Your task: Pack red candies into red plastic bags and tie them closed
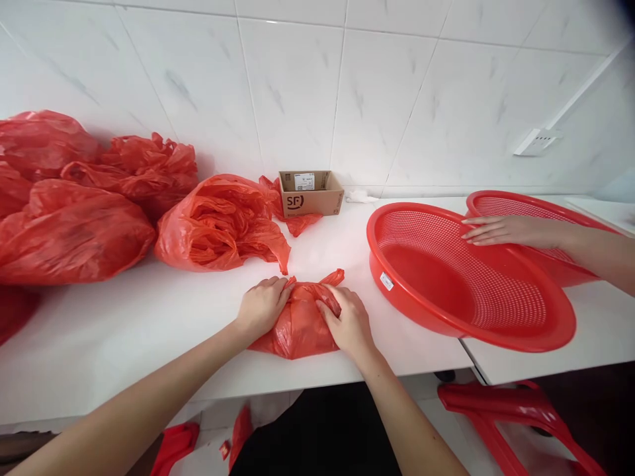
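Observation:
A small red plastic bag (301,324) lies bulging near the table's front edge, right in front of me. Its contents cannot be made out. My left hand (264,304) is closed on the bag's upper left, fingers pinching the plastic. On its right side, my right hand (350,320) grips the plastic, with the thumb across the top. A twisted end of the bag sticks up beyond the right fingers. Just behind it lies a crumpled red plastic bag (213,225), touched by neither hand.
Several stuffed red bags (74,231) fill the table's left. A small cardboard box (312,201) stands by the tiled wall. To the right, another person's hand (516,231) rests on the rim of a red perforated basket (421,264); a second basket (501,201) sits behind. A red stool (501,410) stands below.

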`<state>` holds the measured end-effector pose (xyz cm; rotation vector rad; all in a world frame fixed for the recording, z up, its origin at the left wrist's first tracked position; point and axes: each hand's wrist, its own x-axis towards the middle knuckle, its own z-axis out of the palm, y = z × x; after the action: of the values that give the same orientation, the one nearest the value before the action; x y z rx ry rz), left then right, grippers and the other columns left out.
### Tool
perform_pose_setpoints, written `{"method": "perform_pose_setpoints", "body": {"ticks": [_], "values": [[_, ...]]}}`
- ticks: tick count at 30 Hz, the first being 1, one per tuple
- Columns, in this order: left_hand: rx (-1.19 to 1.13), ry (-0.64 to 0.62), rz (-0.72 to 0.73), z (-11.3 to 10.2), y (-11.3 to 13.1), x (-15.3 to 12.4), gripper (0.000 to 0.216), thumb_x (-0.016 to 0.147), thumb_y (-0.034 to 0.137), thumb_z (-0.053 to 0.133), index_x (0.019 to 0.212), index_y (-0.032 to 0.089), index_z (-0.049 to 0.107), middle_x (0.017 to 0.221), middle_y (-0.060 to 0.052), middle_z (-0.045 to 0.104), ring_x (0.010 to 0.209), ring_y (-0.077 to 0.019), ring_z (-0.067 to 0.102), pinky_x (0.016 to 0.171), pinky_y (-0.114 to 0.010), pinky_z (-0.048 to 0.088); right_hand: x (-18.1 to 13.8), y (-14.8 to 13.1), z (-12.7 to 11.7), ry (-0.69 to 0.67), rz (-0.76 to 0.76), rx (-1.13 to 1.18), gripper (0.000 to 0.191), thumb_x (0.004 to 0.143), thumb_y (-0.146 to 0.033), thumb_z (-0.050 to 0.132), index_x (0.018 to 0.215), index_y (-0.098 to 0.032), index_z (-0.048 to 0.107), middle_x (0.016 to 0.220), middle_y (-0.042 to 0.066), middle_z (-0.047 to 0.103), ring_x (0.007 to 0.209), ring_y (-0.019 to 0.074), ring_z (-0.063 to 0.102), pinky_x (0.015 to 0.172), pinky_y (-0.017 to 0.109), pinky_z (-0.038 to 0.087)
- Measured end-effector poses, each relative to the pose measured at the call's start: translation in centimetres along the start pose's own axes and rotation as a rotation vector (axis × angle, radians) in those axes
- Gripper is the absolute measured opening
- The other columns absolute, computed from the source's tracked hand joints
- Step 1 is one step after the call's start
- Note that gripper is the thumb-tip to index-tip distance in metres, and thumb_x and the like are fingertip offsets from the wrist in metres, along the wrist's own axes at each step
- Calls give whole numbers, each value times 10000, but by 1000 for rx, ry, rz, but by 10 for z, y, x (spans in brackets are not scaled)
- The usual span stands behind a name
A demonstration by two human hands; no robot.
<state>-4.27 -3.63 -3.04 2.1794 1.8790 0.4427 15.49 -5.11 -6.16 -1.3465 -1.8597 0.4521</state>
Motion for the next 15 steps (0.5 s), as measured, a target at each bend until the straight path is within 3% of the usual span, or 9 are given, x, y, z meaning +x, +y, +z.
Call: {"method": "perform_pose_setpoints", "body": {"ticks": [4, 7, 11, 13, 15], "values": [[-5, 16, 9, 4, -5, 1, 387, 975, 423, 248, 880, 224, 566, 940, -69, 647, 891, -248, 596, 737, -348, 423, 0, -2, 0, -7, 18, -1, 319, 905, -340, 521, 1181, -228, 634, 1087, 91, 663, 981, 271, 586, 878, 439, 475], [-31, 35, 14, 7, -8, -1, 396, 977, 432, 238, 850, 227, 552, 926, -63, 644, 902, -245, 592, 762, -349, 426, 1, -4, -5, -35, 63, 107, 419, 876, -332, 554, 1283, -240, 578, 1268, 78, 603, 1143, 276, 540, 1006, 467, 411], [-80, 41, 25, 5, -11, -3, 422, 972, 460, 234, 813, 229, 550, 910, -59, 640, 913, -242, 594, 791, -351, 437, 5, -2, -19, -128, 224, 609, 490, 863, -403, 580, 1328, -257, 537, 1369, 58, 545, 1249, 255, 498, 1033, 424, 410], [-112, 17, 42, 0, -12, -2, 432, 965, 478, 253, 822, 232, 578, 917, -55, 649, 919, -238, 603, 815, -349, 442, 7, 2, -26, -79, 310, 927, 386, 872, -436, 565, 1198, -232, 602, 1259, 65, 615, 1154, 232, 568, 940, 374, 475], [-153, -21, 52, -8, -13, 0, 455, 958, 502, 267, 843, 234, 616, 919, -50, 668, 894, -229, 622, 818, -341, 455, 8, 6, -31, 5, 365, 1155, 255, 849, -424, 599, 1009, -225, 598, 1022, 40, 675, 953, 195, 633, 803, 328, 514]]}}
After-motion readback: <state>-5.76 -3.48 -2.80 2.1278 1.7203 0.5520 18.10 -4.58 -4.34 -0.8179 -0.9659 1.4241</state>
